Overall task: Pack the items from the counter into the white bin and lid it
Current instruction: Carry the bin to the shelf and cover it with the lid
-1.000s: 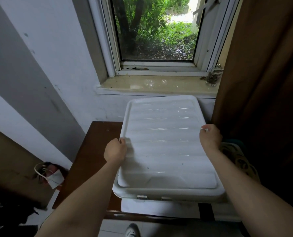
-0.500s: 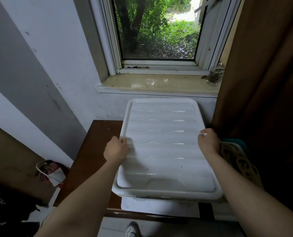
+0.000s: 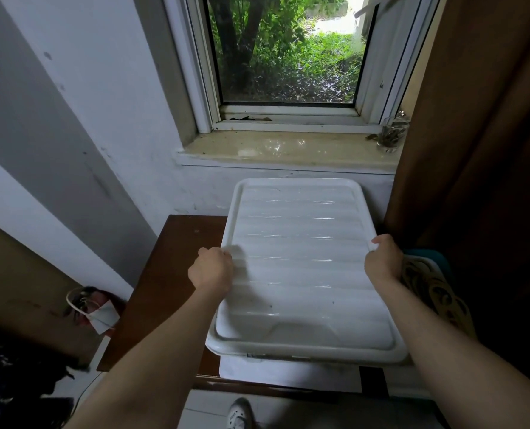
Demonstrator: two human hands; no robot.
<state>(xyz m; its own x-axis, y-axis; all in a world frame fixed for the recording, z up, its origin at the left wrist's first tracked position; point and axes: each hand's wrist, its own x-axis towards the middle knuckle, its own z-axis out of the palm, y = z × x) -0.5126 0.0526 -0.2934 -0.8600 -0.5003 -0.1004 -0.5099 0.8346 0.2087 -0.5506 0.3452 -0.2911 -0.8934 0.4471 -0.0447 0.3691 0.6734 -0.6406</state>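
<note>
Wall [image 3: 81, 125] and window [image 3: 288, 51] fill the top of my view, greenery behind the glass, sill [image 3: 288, 150] below it with a small glass jar [image 3: 392, 134] at its right end. Brown curtain [image 3: 480, 150] hangs down the right side. Dark wooden desk [image 3: 171, 274] sits under the sill, against the wall. White lid [image 3: 301, 267], ribbed, lies roughly level over the white bin [image 3: 288, 368]; only the bin's near wall shows under the lid's front edge, so I cannot tell if the lid is seated all round. Bin contents hidden. My left hand [image 3: 211, 270] is curled closed on the lid's left rim, about mid-length, thumb on top. My right hand [image 3: 383, 261] is curled closed on the right rim opposite, fingertips over the edge. Both forearms run in from the bottom corners. Patterned tan object [image 3: 437, 292] lies just right of the bin, partly behind my right wrist, with something teal [image 3: 437, 258] behind it. On the floor left of the desk: a dark bundle with a white tag [image 3: 102, 317]. White shoe [image 3: 240, 413] at bottom centre.
</note>
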